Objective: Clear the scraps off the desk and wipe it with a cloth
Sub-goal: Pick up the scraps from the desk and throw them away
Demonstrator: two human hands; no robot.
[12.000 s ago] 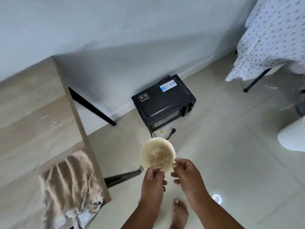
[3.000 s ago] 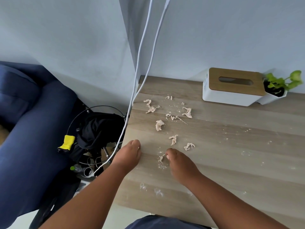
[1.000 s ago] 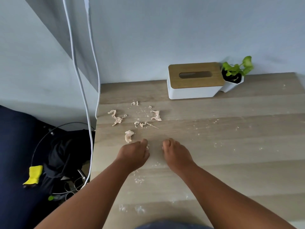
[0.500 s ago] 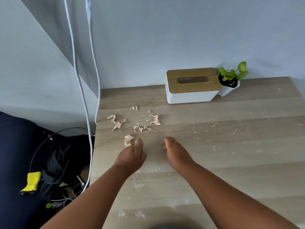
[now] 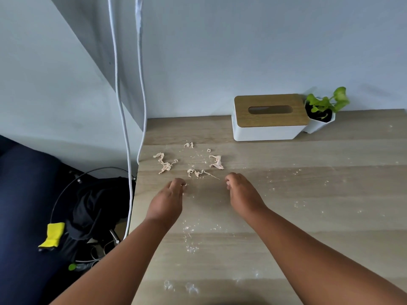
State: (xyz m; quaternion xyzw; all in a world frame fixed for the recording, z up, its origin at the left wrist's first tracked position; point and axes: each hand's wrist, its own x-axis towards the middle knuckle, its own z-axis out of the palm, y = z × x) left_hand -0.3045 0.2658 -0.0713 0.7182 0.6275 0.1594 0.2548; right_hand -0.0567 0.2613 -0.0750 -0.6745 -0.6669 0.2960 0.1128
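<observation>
Several pale pink scraps lie on the light wood desk (image 5: 286,216) near its back left corner: a long twisted scrap (image 5: 164,164), a thin one (image 5: 198,172), a curled one (image 5: 217,162) and two tiny bits (image 5: 189,145). My left hand (image 5: 168,200) rests palm down just in front of them, fingertips pinched on a small scrap (image 5: 185,184) that barely shows. My right hand (image 5: 241,192) hovers beside it, fingers curled in; its palm is hidden. White crumbs and dust speckle the desk. No cloth is in view.
A white tissue box with a wooden lid (image 5: 269,117) and a small potted plant (image 5: 322,116) stand at the back against the wall. Two white cables (image 5: 123,128) hang past the desk's left edge. Below, dark clothes on a wire stand (image 5: 94,208) and a navy sofa (image 5: 24,216).
My left hand has slid forward and closed over the curled scrap that lay just ahead of it. My right hand has moved slightly forward. The other scraps have not moved.
</observation>
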